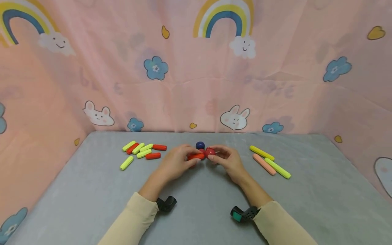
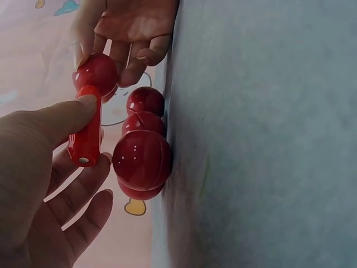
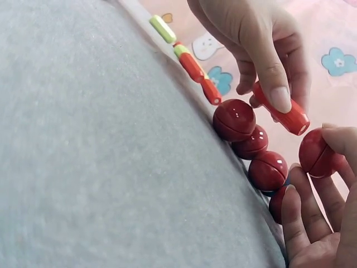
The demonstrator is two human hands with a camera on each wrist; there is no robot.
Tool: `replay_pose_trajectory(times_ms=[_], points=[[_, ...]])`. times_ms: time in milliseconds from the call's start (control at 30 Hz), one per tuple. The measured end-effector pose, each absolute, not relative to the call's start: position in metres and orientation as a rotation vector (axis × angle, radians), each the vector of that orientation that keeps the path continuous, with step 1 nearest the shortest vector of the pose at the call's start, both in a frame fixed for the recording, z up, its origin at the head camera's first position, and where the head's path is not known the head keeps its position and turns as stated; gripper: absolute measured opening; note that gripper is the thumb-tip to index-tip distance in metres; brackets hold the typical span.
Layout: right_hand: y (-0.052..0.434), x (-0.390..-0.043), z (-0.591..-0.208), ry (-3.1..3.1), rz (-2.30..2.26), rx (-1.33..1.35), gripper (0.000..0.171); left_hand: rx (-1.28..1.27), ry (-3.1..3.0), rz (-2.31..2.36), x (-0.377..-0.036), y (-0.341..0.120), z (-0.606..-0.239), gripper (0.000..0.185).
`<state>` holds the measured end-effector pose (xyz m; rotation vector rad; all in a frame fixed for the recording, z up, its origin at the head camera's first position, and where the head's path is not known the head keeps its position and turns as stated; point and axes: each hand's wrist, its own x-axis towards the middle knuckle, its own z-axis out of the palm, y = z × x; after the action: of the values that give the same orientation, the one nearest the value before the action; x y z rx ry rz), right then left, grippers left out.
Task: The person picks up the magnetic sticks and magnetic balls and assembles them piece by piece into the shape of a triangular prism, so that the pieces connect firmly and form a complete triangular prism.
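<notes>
Patterned pink cloth [image 1: 196,92] is hung behind a grey-covered table [image 1: 199,217], on whose rear part a dark blue ball [image 1: 200,145] is placed. Just in front of the blue ball and slightly to its left, a short red stick [image 2: 86,131] is held by the left hand [image 1: 177,161], pinched between thumb and fingers, the lower fingers being loosely bent and spread. In front of the blue ball and slightly to its right, a held red ball [image 3: 317,153] is pinched by the thumb and fingertips of the right hand [image 1: 233,166]. Both items are raised off the table, close together; whether they are in contact cannot be told. Near the blue ball, a row of red balls [image 3: 268,172], at least four, is laid on the table and partly hidden by the hands in the head view. Well to the left of the blue ball, five short yellow-green sticks [image 1: 127,163] and three other red sticks [image 1: 153,156] are scattered. Well to its right, a long yellow stick [image 1: 261,153], a salmon stick [image 1: 264,164] and a long yellow-green stick [image 1: 277,168] are grouped.
</notes>
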<state>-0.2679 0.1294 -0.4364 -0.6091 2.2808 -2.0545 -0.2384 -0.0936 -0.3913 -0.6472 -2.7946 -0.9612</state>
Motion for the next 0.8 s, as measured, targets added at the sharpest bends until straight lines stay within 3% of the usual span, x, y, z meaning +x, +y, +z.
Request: replay_pose_trajectory(times_ms=[400, 800], points=[[0.132, -0.265, -0.432, 2.251, -2.024, -0.647, 0.036, -0.654, -2.759, -0.935, -0.237, -0.088, -0.392, 0.029], [0.129, -0.264, -0.432, 2.247, -1.959, -0.712, 0.027, -0.742, -2.589, -0.980, -0.236, -0.082, -0.393, 0.024]])
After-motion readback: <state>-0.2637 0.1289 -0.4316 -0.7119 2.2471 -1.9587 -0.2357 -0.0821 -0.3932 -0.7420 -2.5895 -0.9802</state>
